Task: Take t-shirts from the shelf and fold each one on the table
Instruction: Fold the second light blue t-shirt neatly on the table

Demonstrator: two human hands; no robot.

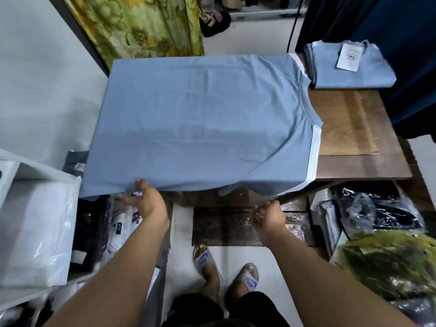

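A light blue t-shirt [200, 119] with white sleeve panels lies spread flat on the wooden table [354, 128], collar to the right and hem hanging over the left edge. My left hand [144, 199] pinches the near edge of the shirt close to the hem corner, thumb on top. My right hand [269, 214] hovers just below the near sleeve, fingers relaxed and holding nothing. A folded blue t-shirt [349, 64] with a white paper tag sits at the table's far right corner.
A white shelf [30, 215] with plastic-wrapped garments stands at my left. Bagged dark clothes [377, 211] and a yellow-green bundle [389, 265] lie at the right. A floral curtain [141, 27] hangs behind the table. My sandalled feet [226, 274] stand on the white floor.
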